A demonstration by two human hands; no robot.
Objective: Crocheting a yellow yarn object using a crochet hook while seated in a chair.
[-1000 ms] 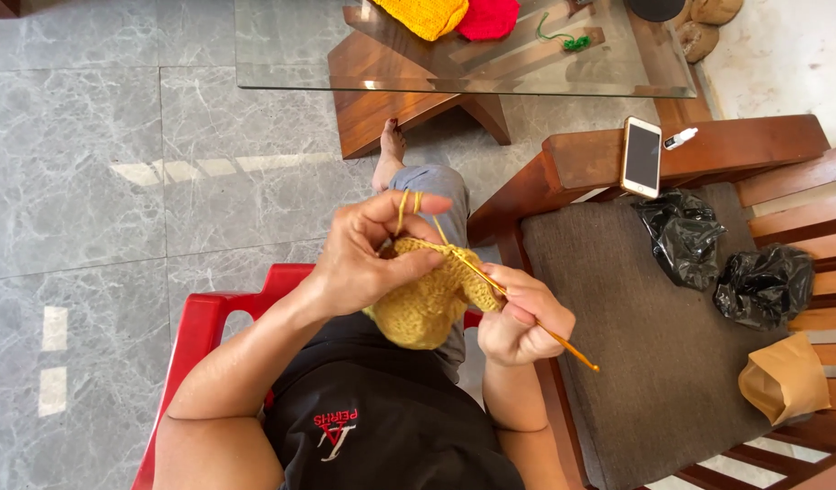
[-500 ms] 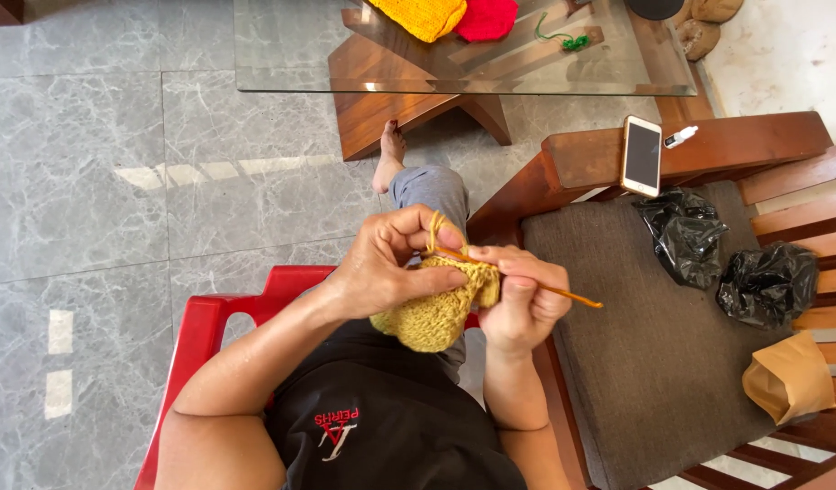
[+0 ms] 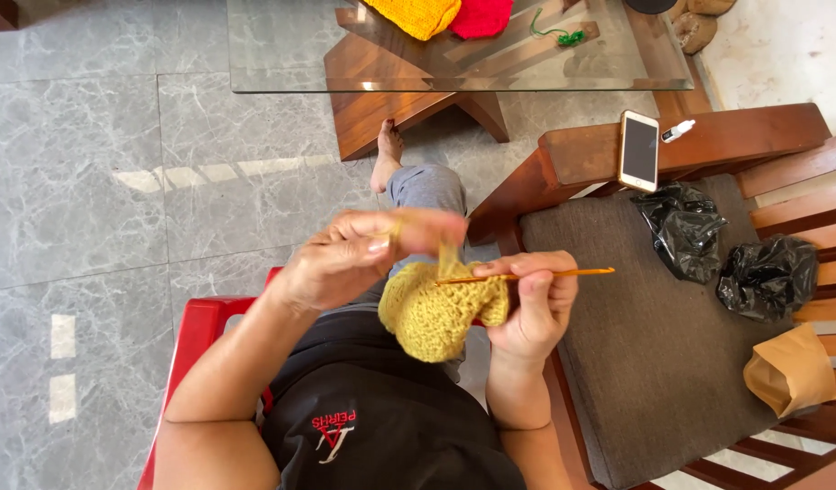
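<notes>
At the centre of the frame the mustard-yellow crochet piece [image 3: 440,313] hangs between both hands above the lap; the left hand [image 3: 354,259] has its grip closed on the upper edge of the piece with yarn over the fingers, slightly blurred; the right hand [image 3: 531,304] has its grip pinched shut on the orange crochet hook [image 3: 536,274], which lies level and points right; the piece looks soft, light and floppy, best held at its edge near the working loop, while the hook seems thin and stiff; the person sits on a red plastic chair [image 3: 195,331] over grey marble floor [image 3: 91,163]; a glass tabletop [image 3: 300,50] fills the upper middle; a phone [image 3: 639,150] rests on a wooden bench arm [image 3: 708,145] at right, beside black bags [image 3: 767,272].
</notes>
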